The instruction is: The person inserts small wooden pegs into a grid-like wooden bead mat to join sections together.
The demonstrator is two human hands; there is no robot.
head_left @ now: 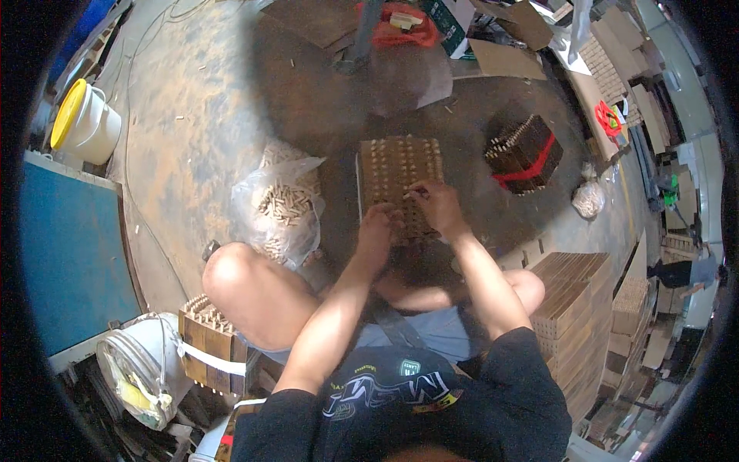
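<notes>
In front of me stands a stack of brown wooden pieces [372, 165], its upper face studded with rows of pale wooden dowels. My right hand [439, 208] is over its right part, thumb and fingers pinched on a small pale dowel [409, 195]. At the near left edge of the stack, my left hand [377, 229] has its fingers curled in; what they hold, if anything, is hidden. To the left, a clear plastic bag [312, 181] lies open, with many loose dowels [285, 205] inside it.
A red-strapped bundle with dowels [531, 158] stands at the right, near a small bag [589, 200]. A white-strapped bundle [212, 350] is by my left knee. Stacked boards [570, 316] rise at my right. A yellow-lidded bucket [96, 127] and cardboard boxes [508, 58] stand farther off.
</notes>
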